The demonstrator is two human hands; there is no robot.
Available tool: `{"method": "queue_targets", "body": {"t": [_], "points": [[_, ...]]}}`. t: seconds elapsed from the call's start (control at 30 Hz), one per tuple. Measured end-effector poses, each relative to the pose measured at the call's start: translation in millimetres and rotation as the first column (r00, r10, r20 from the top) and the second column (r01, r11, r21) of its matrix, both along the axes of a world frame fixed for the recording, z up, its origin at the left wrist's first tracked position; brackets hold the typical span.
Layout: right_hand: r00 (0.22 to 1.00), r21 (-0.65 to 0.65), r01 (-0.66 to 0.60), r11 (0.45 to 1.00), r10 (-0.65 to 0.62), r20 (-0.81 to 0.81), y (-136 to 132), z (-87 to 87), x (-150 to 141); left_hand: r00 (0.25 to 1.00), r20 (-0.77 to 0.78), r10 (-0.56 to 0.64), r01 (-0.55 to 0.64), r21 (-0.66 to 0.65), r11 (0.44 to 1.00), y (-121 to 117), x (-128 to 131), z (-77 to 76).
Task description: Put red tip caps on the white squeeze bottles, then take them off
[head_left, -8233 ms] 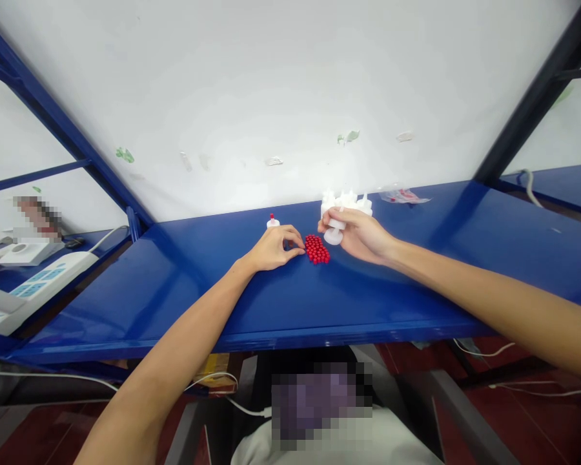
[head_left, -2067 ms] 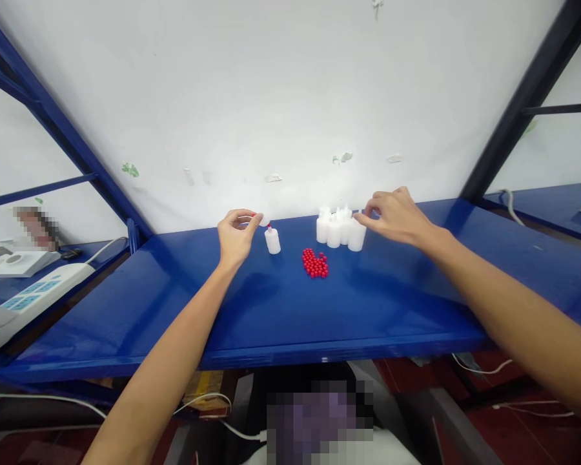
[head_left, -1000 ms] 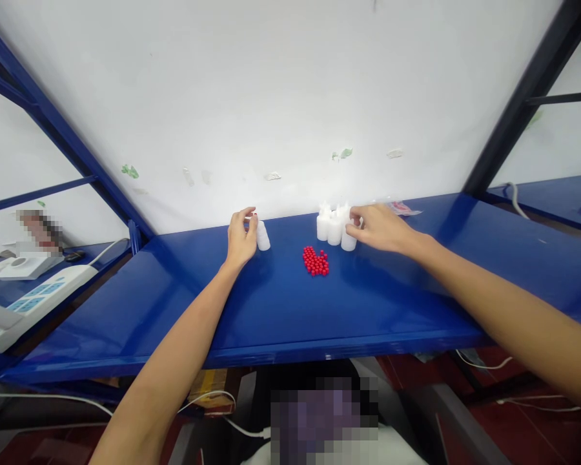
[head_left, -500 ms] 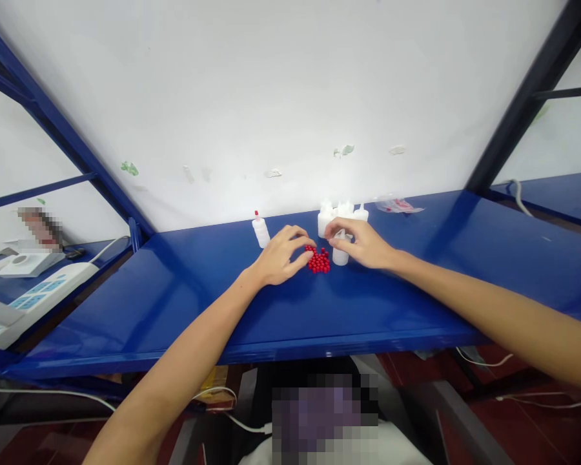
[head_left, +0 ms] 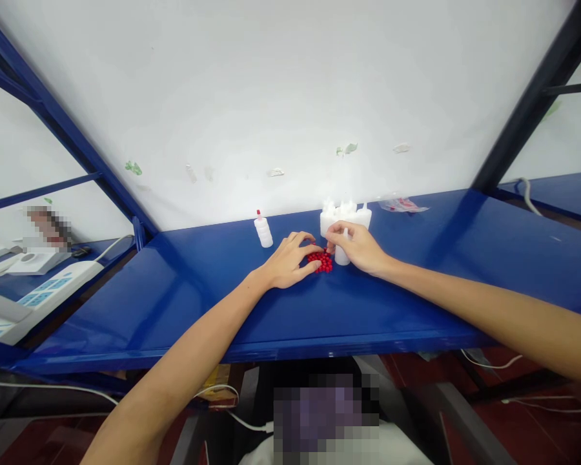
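My left hand (head_left: 291,259) reaches over a cluster of small red caps (head_left: 325,263) on the blue table, thumb and fingers apart at its left side. The fingers hide part of the cluster. My right hand (head_left: 361,247) grips a white squeeze bottle (head_left: 341,257) with a bare pointed nozzle, standing upright beside the caps. Farther left stands a white bottle (head_left: 264,234) with a red cap on its tip; its stepped outline may be a second bottle overlapping it. Behind my right hand, several white nozzle bottles (head_left: 345,214) are grouped near the wall.
A clear plastic bag with red bits (head_left: 403,205) lies behind right on the blue table (head_left: 440,258). The white wall (head_left: 290,97) rises directly behind. A white power strip (head_left: 53,284) and a mouse (head_left: 81,252) are off to the left, beyond the blue frame.
My left hand has left the capped bottle and moved right to the red caps. My right hand has taken a bottle from the group and brought it forward and left beside the caps.
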State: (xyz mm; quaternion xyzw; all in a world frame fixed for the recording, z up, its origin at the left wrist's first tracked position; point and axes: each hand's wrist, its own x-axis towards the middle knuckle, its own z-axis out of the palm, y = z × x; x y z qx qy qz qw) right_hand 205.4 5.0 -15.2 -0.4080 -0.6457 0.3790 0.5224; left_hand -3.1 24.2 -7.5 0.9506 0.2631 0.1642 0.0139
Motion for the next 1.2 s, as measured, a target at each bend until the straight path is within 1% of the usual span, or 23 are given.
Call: {"method": "queue_targets", "body": {"t": [0.1, 0.2, 0.33, 0.43, 0.63, 0.8, 0.97, 1.2], "points": [[1.000, -0.031, 0.005, 1.000, -0.005, 0.000, -2, -0.2, 0, 1.000, 0.001, 0.001, -0.001, -0.010, 1.000, -1, 0, 1.1], [1.000, -0.019, 0.006, 1.000, -0.006, -0.012, -3, -0.2, 2, 1.000, 0.012, -0.001, 0.001, -0.025, 1.000, -1, 0, 1.8], [0.991, 0.013, -0.051, 0.999, 0.053, -0.121, -1, -0.9, 5, 0.999, 0.042, 0.009, -0.007, -0.038, 0.999, 0, -1, 0.6], [0.988, 0.026, -0.082, 0.996, 0.084, -0.126, 3, -2.3, 6, 0.999, 0.051, 0.009, -0.007, -0.039, 0.999, 3, -3, -1.3], [0.988, -0.098, -0.075, 0.992, 0.060, -0.143, 4, -1.2, 3, 0.999, -0.008, 0.035, -0.035, -0.033, 0.999, 9, -8, -3.2], [0.992, -0.171, -0.072, 0.983, 0.053, -0.118, 4, -0.8, 3, 0.998, -0.053, 0.025, -0.027, -0.031, 0.999, 9, -8, -2.9], [0.999, -0.181, -0.049, 0.982, 0.046, -0.022, 6, -2.2, 3, 0.999, -0.034, -0.002, 0.000, -0.057, 0.998, 6, -8, -1.7], [0.995, -0.182, -0.086, 0.979, 0.075, -0.065, 4, 1.1, 2, 0.998, -0.064, 0.011, -0.018, -0.104, 0.994, 7, -8, -2.4]]}}
